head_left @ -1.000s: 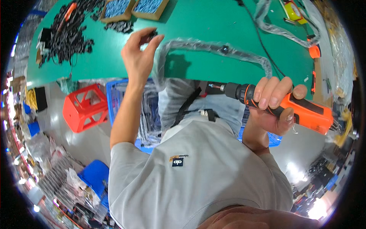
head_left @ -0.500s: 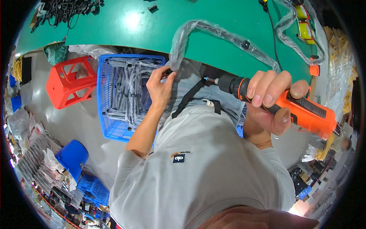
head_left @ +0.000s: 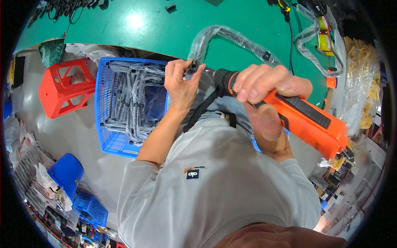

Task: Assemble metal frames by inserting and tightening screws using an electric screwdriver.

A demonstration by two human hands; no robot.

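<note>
Between the thumb and fingers of my left hand (head_left: 181, 84) is the black end of a bent tube (head_left: 231, 34) sleeved in clear plastic. The tube arches over the near edge of the green table and runs off to the right, behind my right hand (head_left: 264, 89). That hand is wrapped round an orange and black electric screwdriver (head_left: 311, 120). The tool points left, its tip close to the tube's black end. Whether the tip touches it, I cannot tell.
A blue basket (head_left: 103, 138) of plastic-wrapped tubes stands left of my lap, with a red stool (head_left: 56, 89) beyond it. On the green table (head_left: 161, 31) are black parts (head_left: 72, 7), another wrapped tube (head_left: 305, 45) and yellow rolls (head_left: 324, 39). A blue bin (head_left: 66, 171) stands lower left.
The screwdriver has moved left, bringing its tip up to the tube's end. My left hand has shifted slightly right and up with the tube end. The whole view has shifted a little.
</note>
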